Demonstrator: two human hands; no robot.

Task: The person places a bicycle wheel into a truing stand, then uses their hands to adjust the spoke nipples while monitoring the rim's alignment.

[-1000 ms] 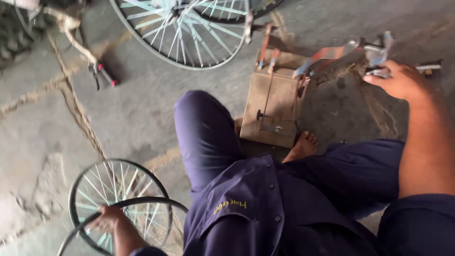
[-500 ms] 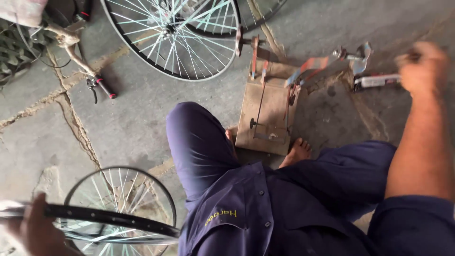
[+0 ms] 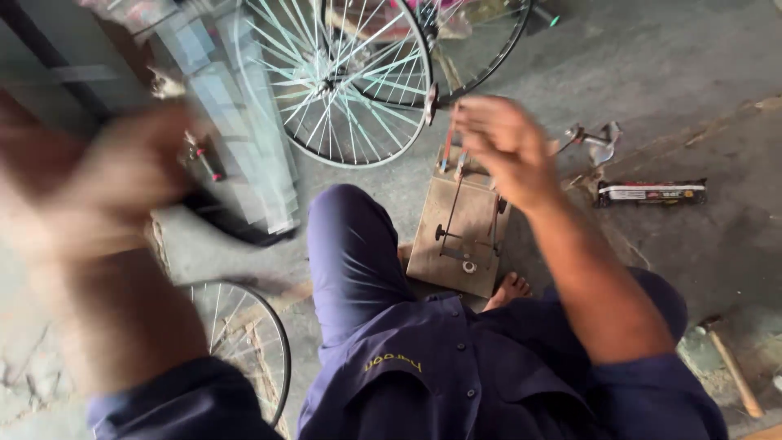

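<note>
The left hand [image 3: 122, 175], which a moment ago held a black-tyred spoked wheel low beside the knee, has swung up to chest height and shows as a blur, a dark rim [image 3: 236, 224] smeared below it. The right hand [image 3: 505, 147] has left the far right, where it reached by the long dark flat packet [image 3: 652, 192], and come in over the upright metal frame on the wooden board [image 3: 456, 236]. That packet now lies alone on the concrete floor [image 3: 692, 98]. The view has shifted closer and leftward.

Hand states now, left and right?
Left hand: blurred by motion, seems shut on a black bicycle tyre.
Right hand: fingers curled, nothing visibly held.
</note>
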